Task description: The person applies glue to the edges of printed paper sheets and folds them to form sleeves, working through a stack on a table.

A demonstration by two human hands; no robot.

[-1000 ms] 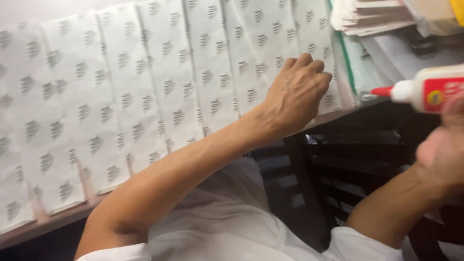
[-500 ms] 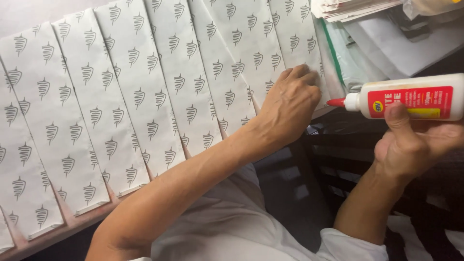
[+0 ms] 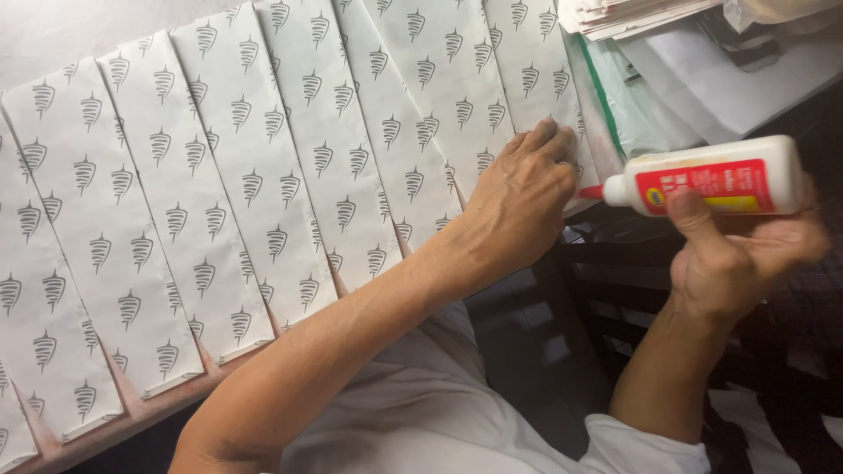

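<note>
While the left hand (image 3: 518,197) lies flat, fingers spread on the rightmost sheet (image 3: 536,70) at the table edge | right hand (image 3: 733,254) grips a glue bottle (image 3: 711,183) sideways, red tip just beside that sheet's corner | more printed sheets (image 3: 219,175) overlap in a row leftward | paper stack (image 3: 632,13) behind.

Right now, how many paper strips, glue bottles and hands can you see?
Paper strips with the grey pattern: 7, counting the cut-off one at the left edge
Glue bottle: 1
Hands: 2, left hand on a strip, right hand holding the bottle
Total: 10
</note>
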